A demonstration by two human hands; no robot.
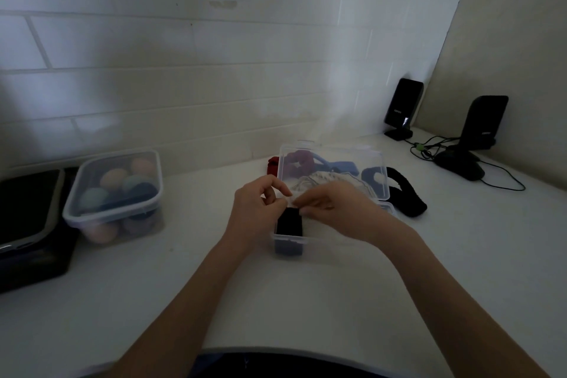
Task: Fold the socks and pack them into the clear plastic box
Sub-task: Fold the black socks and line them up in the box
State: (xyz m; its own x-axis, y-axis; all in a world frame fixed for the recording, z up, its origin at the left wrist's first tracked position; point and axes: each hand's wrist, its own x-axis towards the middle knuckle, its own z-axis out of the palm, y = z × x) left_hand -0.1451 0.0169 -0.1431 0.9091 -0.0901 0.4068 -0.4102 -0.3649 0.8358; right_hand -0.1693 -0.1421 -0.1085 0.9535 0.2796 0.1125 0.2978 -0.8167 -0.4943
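The clear plastic box (288, 239) stands on the white counter with its lid (334, 159) tipped up at the back. A dark folded sock (289, 221) sits in the box's left end. My left hand (256, 212) and my right hand (333, 205) meet over the box, fingertips pinching a small pale sock (292, 201) between them. Behind and beside the lid lie loose socks: a red one (271, 164), a maroon one (296, 159), a blue one (340, 166), a navy one (372, 176) and a black one (405, 196).
A closed clear container (115, 193) of pastel rolled balls stands at the left. A dark flat device (27, 224) lies at the far left edge. Two black speakers (402, 107) (484, 121), a mouse (460, 164) and cables occupy the back right corner. A tiled wall stands close behind.
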